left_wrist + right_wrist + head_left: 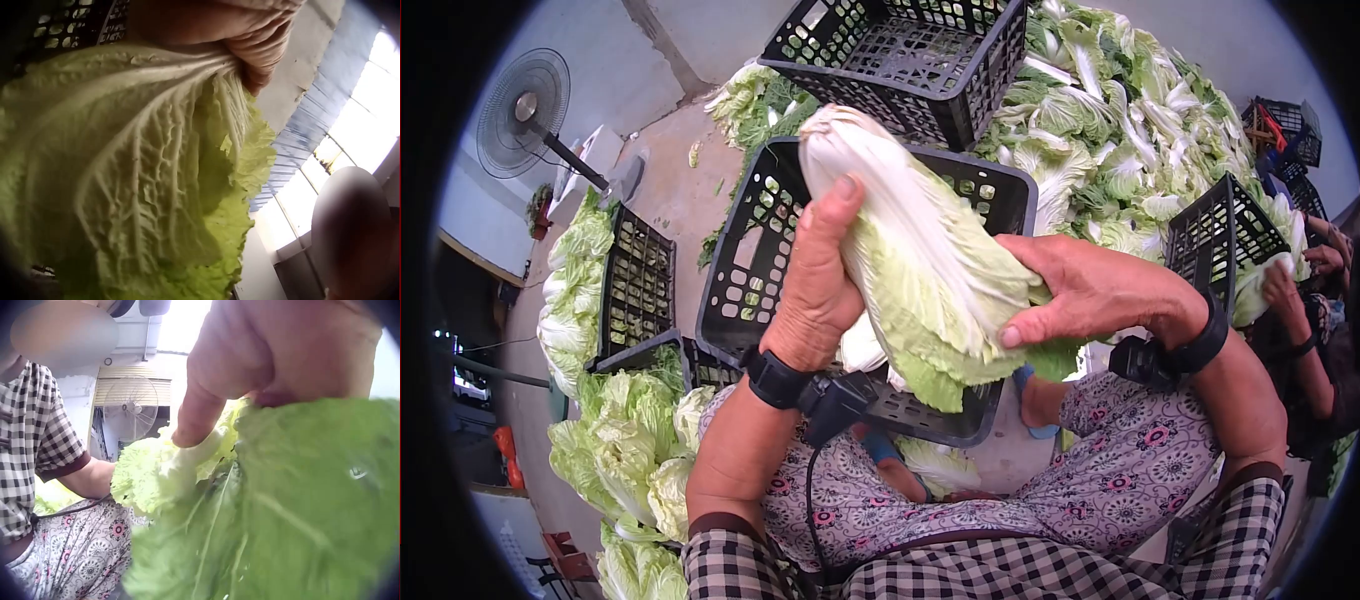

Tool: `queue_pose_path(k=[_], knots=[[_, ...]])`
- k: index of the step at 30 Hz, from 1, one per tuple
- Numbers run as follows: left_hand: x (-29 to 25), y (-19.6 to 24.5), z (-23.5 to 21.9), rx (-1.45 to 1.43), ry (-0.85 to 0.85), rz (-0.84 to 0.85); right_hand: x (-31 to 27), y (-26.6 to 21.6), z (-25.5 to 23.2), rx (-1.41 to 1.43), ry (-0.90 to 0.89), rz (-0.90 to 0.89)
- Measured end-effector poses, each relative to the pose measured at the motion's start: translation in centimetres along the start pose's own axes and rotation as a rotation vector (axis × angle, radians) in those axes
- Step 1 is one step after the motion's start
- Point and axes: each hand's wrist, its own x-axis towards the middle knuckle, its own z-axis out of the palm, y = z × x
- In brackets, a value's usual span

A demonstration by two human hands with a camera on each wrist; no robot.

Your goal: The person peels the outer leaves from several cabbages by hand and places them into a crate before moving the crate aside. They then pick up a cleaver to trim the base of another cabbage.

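Currently both hands on one cabbage (910,250). Left hand (815,275) grips the white half near the butt, thumb on the near face, its other fingers hidden behind. Right hand (1090,285) holds the leafy half from the opposite side, thumb pressed on the outer leaves. Right wrist view has a digit right at a leaf edge; can't tell if it's pulling a leaf or just steadying.

Cabbage sits between the two sets of fingers, tilted: butt up and beyond the left thumb, leaf tips down and nearer. Crate (718,335) is below the fingers, something pale, likely more cabbage, partly showing inside. Back crate (870,88) is beyond the fingers, pile (1110,130) past the right fingers, loose heads (625,450) down-left of the left ones.

My read on the step: head held over the crate for a check or leaf tidy, not put down yet. Next move probably calls for left fingers firm on the butt, right fingers clearing any bad leaf, then both lowering it inside the rim and releasing once it's supported. Risk: floppy leaf tips could snag or tear on the rim.
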Motion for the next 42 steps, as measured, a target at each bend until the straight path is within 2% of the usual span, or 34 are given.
queue_pose_path(k=[1, 4, 5, 8, 9, 12, 15, 17, 18, 21, 22, 27, 30, 31, 34, 36, 38, 39, 40, 41, 42], knots=[[0.3, 0.2, -0.5, -0.022, 0.019, 0.019, -0.1, -0.1, -0.1, -0.032, -0.005, -0.001], [1.1, 0.9, -1.8, -0.093, 0.073, 0.062, -0.4, -0.8, -0.4, -0.105, -0.075, 0.171], [1.4, 1.1, -2.3, -0.116, 0.091, 0.066, -0.5, -0.7, -0.4, -0.205, -0.04, 0.16], [1.9, 2.0, -3.5, -0.109, 0.133, 0.117, -0.7, 0.6, -0.7, -0.22, -0.048, 0.226], [2.0, 2.3, -3.7, -0.105, 0.15, 0.142, -0.9, 0.4, -1.0, -0.317, -0.081, 0.233], [2.2, 3.2, -4.6, -0.152, 0.181, 0.166, -1.3, 1.6, -0.7, -0.34, 0.024, 0.102], [2.2, 3.2, -5.0, -0.123, 0.213, 0.164, -0.5, 1.5, -0.5, -0.155, 0.343, 0.047], [2.5, 2.0, -5.1, -0.029, 0.208, 0.166, -0.2, 0.8, -1.0, -0.049, 0.446, 0.052], [2.4, 1.6, -4.4, -0.009, 0.178, 0.147, 0.0, 0.5, -1.1, -0.03, 0.479, 0.039], [1.1, 0.1, -0.6, 0.014, 0.092, 0.085, 0.8, 1.1, -0.1, -0.2, 0.405, -0.09], [0.6, -0.5, 0.7, -0.016, 0.087, 0.085, 1.1, 0.3, 0.4, -0.13, 0.324, -0.044], [-1.3, -1.5, 4.6, -0.139, 0.031, 0.042, 2.2, 0.5, 1.6, -0.021, 0.387, -0.193], [-2.0, -1.5, 4.9, 0.06, -0.085, 0.065, 1.9, -0.1, 1.5, 0.003, 0.47, -0.043], [-1.9, -1.4, 4.9, 0.127, -0.096, 0.123, 1.7, -0.8, 1.2, 0.074, 0.488, 0.011], [-0.8, -1.4, 3.4, 0.329, -0.213, 0.153, 1.5, -1.2, -0.4, 0.042, 0.562, 0.044], [0.5, -1.7, 0.7, 0.477, -0.166, 0.156, 0.7, -0.8, -2.2, 0.012, 0.728, -0.026], [1.0, -0.3, -1.2, 0.577, -0.111, -0.018, -1.2, -1.0, -4.1, 0.109, 0.888, -0.057], [1.3, -0.1, -3.0, 0.644, -0.062, -0.034, -2.4, -0.3, -5.5, 0.148, 0.917, -0.147], [1.4, 0.2, -4.0, 0.722, 0.009, -0.081, -4.1, -0.5, -6.3, 0.145, 0.992, -0.118], [1.5, 0.3, -5.5, 0.788, 0.016, -0.117, -6.8, 1.5, -9.4, 0.234, 0.974, -0.065], [1.6, 0.3, -6.9, 0.852, 0.022, -0.155, -8.8, 2.0, -10.6, 0.367, 0.982, -0.108]])
